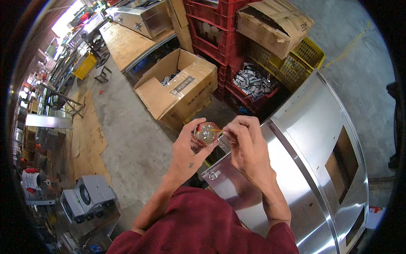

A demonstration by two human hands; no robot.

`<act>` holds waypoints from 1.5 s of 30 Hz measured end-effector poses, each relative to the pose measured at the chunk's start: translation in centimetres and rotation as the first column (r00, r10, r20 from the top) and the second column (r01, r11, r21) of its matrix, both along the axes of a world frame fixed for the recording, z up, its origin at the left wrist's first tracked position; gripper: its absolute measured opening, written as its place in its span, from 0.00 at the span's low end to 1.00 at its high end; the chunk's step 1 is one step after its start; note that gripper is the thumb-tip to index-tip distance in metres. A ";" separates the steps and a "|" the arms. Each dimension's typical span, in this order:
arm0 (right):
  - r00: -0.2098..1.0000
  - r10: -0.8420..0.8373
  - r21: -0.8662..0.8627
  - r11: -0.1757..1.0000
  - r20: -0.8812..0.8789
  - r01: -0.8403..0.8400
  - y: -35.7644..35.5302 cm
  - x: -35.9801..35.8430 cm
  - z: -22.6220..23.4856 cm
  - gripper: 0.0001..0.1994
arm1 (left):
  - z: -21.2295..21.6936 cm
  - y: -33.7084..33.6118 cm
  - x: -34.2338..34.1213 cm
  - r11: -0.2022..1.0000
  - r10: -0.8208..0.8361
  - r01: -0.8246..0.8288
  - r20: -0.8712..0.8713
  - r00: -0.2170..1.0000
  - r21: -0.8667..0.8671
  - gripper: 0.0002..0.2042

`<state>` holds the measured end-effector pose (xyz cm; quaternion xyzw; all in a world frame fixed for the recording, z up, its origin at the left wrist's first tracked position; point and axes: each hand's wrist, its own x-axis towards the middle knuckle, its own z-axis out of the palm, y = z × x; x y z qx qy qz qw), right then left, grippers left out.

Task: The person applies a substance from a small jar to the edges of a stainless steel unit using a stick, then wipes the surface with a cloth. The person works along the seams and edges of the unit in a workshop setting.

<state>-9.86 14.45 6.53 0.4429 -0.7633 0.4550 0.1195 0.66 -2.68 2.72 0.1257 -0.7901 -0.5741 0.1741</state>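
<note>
In front of my chest, my left hand [189, 150] is closed round a small clear round container [206, 133], with red showing at its rim. It looks like a bottle or jar seen end-on, but I cannot tell which. Close beside it on the right, my right hand [247, 146] has its thumb and fingers pinched together on a thin yellow stick [216, 130]. One end of the stick reaches over the container; whether it goes inside is unclear. The fingers of the right hand partly hide the other end.
A large shiny sheet-metal panel [292, 169] with cut-outs lies at my right. An open cardboard box [186, 93] stands ahead, beside stacked red crates [230, 42]. Small metal parts [253, 80] fill one crate. A wooden-topped bench [127, 44] is farther left, grey metal housings [89, 194] lower left.
</note>
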 end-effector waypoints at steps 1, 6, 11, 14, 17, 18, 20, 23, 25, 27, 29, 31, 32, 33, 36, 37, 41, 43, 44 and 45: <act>1.000 0.004 0.019 1.000 0.006 -0.004 -0.2 0.0 0.0 0.21 | -0.1 -0.2 0.0 1.000 0.000 0.000 0.001 1.000 0.004 0.35; 1.000 0.015 0.099 0.995 -0.024 -0.013 -0.5 -0.1 -0.7 0.24 | 0.9 0.2 0.3 0.998 0.029 -0.028 0.026 0.999 -0.057 0.32; 1.000 0.008 0.092 0.996 0.015 -0.009 -0.4 -0.1 -0.6 0.23 | 0.2 0.2 -0.1 0.998 0.027 -0.027 -0.013 1.000 -0.061 0.32; 0.999 0.000 -0.016 1.000 0.038 0.000 0.4 -0.6 -0.6 0.20 | 0.0 0.9 -0.7 0.999 0.048 -0.049 0.051 0.998 0.012 0.32; 0.998 -0.053 -0.107 0.993 0.036 0.056 2.0 -1.6 0.2 0.16 | -1.3 0.2 -1.2 0.998 0.033 -0.031 0.032 0.999 -0.056 0.31; 0.996 -0.075 -0.153 0.985 0.052 0.082 2.6 -2.5 0.9 0.15 | -1.0 0.5 -1.6 0.999 0.043 -0.043 0.043 0.998 -0.016 0.31; 0.983 -0.178 -0.211 0.963 -0.039 0.166 4.5 -5.0 1.3 0.12 | -0.6 1.0 -1.7 0.991 0.071 -0.081 0.092 0.993 0.103 0.31; 0.899 -0.424 -0.250 0.863 0.112 0.438 9.2 -9.7 0.6 0.05 | -1.3 1.1 -2.0 0.997 0.058 -0.062 0.105 0.993 0.035 0.30; 0.802 -0.544 -0.287 0.749 0.248 0.597 12.4 -13.9 0.9 0.02 | -1.5 1.2 -2.3 0.998 0.054 -0.055 0.113 0.992 0.001 0.30; 0.719 -0.643 -0.335 0.639 0.261 0.693 15.0 -19.3 0.6 0.05 | -1.0 1.3 -2.4 0.997 0.041 -0.050 0.158 0.987 0.056 0.31; 0.650 -0.738 -0.367 0.562 0.184 0.742 17.5 -25.2 -1.2 0.06 | -1.2 1.2 -2.8 0.997 0.033 -0.045 0.181 0.983 0.068 0.31; 0.581 -0.806 -0.342 0.517 0.113 0.785 19.7 -30.8 -3.5 0.05 | -1.7 0.9 -3.0 0.998 0.036 -0.043 0.181 0.983 0.039 0.31; 0.551 -0.832 -0.324 0.505 0.065 0.800 21.4 -33.7 -5.2 0.04 | -1.7 1.0 -3.3 0.998 0.033 -0.044 0.204 0.978 0.046 0.31; 0.523 -0.852 -0.307 0.492 0.021 0.815 22.7 -36.1 -7.1 0.04 | -1.5 1.0 -3.6 0.998 0.035 -0.048 0.230 0.973 0.051 0.31; 0.396 -0.909 -0.242 0.417 -0.131 0.876 25.0 -41.0 -11.8 0.05 | -2.0 0.7 -4.1 0.999 0.033 -0.042 0.226 0.974 0.035 0.31; 0.462 -0.887 -0.252 0.449 -0.010 0.857 24.1 -41.4 -12.7 0.06 | -2.2 0.3 -3.8 0.998 0.050 -0.055 0.219 0.974 0.017 0.31; 0.571 -0.804 -0.263 0.522 0.167 0.812 23.5 -42.1 -15.1 0.10 | -3.4 -0.5 -3.6 0.992 0.122 -0.114 0.188 0.975 -0.053 0.32; 0.572 -0.813 -0.221 0.541 0.107 0.811 23.8 -42.1 -15.9 0.11 | -3.3 -0.3 -4.0 0.988 0.139 -0.121 0.218 0.966 -0.092 0.33; 0.575 -0.815 -0.190 0.554 0.075 0.811 23.5 -41.9 -15.8 0.11 | -3.3 -0.2 -3.9 0.990 0.130 -0.116 0.223 0.966 -0.075 0.33; 0.577 -0.816 -0.159 0.565 0.043 0.810 23.3 -41.6 -15.8 0.11 | -3.3 -0.1 -3.9 0.992 0.121 -0.111 0.227 0.966 -0.058 0.33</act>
